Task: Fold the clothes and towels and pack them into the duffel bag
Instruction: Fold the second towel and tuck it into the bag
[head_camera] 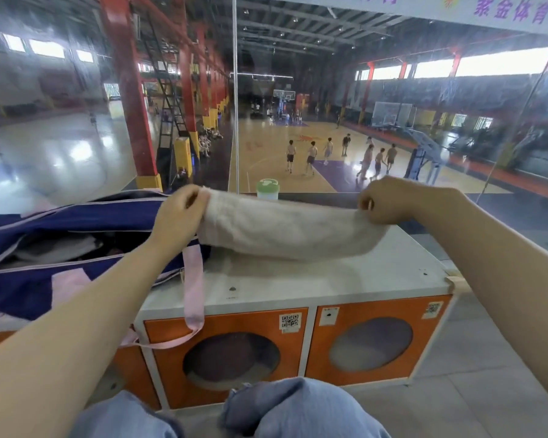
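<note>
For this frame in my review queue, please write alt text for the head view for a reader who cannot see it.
Two bare hands, left hand and right hand, hold a pale towel stretched between them above a white cabinet top. An open navy duffel bag with pink straps sits to the left, clothes already inside.

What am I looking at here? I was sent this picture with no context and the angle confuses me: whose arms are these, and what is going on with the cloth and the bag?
The single picture comes from a camera worn on a person's head, looking forward and down, so the arms are the wearer's own. The left hand and right hand each pinch one end of a pale towel, stretched between them above a white-topped cabinet with orange doors. A navy duffel bag with pink straps lies open on the left, with cloth already inside. A green-capped bottle stands behind the towel. Beyond the glass is a basketball hall.
</note>
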Available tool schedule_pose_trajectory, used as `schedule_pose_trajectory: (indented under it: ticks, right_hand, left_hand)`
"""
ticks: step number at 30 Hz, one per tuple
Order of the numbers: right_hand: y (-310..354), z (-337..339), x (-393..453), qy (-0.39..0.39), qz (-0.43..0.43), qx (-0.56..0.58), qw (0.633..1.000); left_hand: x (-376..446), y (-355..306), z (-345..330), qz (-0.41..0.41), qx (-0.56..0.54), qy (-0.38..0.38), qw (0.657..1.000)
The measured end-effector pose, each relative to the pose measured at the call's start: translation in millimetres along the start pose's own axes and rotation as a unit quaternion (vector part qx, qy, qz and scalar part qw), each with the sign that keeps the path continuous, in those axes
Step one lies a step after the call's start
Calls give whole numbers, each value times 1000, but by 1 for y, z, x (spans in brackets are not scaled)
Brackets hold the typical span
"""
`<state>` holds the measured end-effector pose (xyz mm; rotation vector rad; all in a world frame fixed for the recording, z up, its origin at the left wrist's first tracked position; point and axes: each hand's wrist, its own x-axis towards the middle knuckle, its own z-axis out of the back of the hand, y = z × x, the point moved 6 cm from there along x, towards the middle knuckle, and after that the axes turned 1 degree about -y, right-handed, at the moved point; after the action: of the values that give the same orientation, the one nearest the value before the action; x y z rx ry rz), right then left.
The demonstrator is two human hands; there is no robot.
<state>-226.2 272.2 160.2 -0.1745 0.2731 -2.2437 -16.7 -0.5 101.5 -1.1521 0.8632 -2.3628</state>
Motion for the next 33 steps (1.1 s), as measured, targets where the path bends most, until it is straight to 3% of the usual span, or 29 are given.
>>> schedule_pose_trajectory:
  ticks: [5, 8, 14, 19, 24, 33]
  right_hand:
    - [16, -58, -35, 243, 7, 52, 969]
    - [22, -82, -35, 291, -2, 45, 956]
    - [32, -85, -3, 168, 22, -29, 985]
    - [31, -94, 34, 51, 21, 27, 998]
    - [28, -129, 63, 51, -11, 63, 997]
    - [30, -174, 79, 46, -53, 30, 997]
  left_hand:
    - [-61, 20, -21, 2, -37, 173, 984]
    - [-73, 37, -30, 20, -36, 213, 976]
    - [-64, 61, -41, 91, -39, 176, 979]
    - [-40, 92, -60, 149, 26, 130, 980]
    - [-29, 116, -86, 168, 139, 141, 966]
    - [-28, 118, -106, 90, 314, 159, 932]
